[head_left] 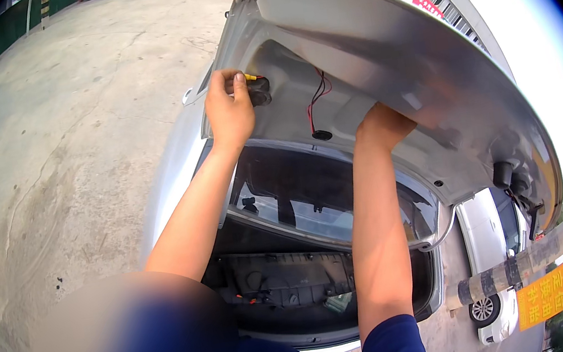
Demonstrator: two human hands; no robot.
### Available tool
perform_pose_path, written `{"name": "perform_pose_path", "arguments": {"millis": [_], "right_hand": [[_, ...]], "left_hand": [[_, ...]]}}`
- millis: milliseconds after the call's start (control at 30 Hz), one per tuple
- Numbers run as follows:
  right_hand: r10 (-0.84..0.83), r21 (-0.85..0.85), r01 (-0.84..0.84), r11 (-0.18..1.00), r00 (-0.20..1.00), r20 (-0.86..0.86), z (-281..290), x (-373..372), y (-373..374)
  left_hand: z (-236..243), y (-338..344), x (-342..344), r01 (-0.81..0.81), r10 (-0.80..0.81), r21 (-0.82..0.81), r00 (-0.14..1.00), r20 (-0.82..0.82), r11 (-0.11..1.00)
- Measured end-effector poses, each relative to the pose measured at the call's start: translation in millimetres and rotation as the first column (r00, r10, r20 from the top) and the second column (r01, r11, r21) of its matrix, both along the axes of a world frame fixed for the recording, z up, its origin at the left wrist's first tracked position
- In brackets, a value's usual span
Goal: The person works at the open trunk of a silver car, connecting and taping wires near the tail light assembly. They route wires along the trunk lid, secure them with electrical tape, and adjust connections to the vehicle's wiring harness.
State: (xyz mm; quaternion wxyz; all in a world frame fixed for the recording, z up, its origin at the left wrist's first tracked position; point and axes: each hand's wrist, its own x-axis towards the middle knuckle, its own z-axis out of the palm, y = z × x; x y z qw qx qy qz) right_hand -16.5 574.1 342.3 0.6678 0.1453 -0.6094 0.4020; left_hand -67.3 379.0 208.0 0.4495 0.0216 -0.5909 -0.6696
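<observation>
left hand (229, 107): pinching black socket plug (258, 90) at raised trunk lid (379, 52) underside, plug just right of its fingertips | right hand (381, 124): well right, reaching into lid, grip hidden | red-black wires (318, 101) hang between hands
</observation>
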Motion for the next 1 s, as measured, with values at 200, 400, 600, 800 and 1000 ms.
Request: {"name": "perform_pose_path", "arguments": {"millis": [200, 400, 600, 800, 1000], "right_hand": [[0.294, -0.321, -0.224, 0.92, 0.937, 0.187, -2.7, -0.5, -23.9], [-0.127, -0.056, 0.128, 0.99, 0.992, 0.013, -11.1, -27.8, -6.3], [-0.215, 0.034, 0.212, 0.977, 0.965, 0.148, -23.8, -25.0, 16.1], [-0.037, -0.054, 0.051, 0.997, 0.972, 0.234, -25.3, -22.6, 3.1], [0.304, -0.307, -0.251, 0.918, 0.943, 0.136, -20.3, -38.6, -5.9]], "left_hand": [[-8.0, -0.9, 4.0, -0.02, 0.018, -0.08, 0.999, -0.034, 0.997], [-12.5, 4.9, 5.3, -0.088, 0.066, -0.188, 0.991, -0.12, 0.978], [-2.3, -1.7, 2.0, -0.173, 0.12, -0.397, 0.981, -0.155, 0.901], [2.4, -9.4, 6.2, -0.19, 0.136, -0.585, 0.981, -0.137, 0.788], [-1.2, -25.4, 6.6, -0.124, 0.039, -0.709, 0.99, -0.136, 0.694]]}}
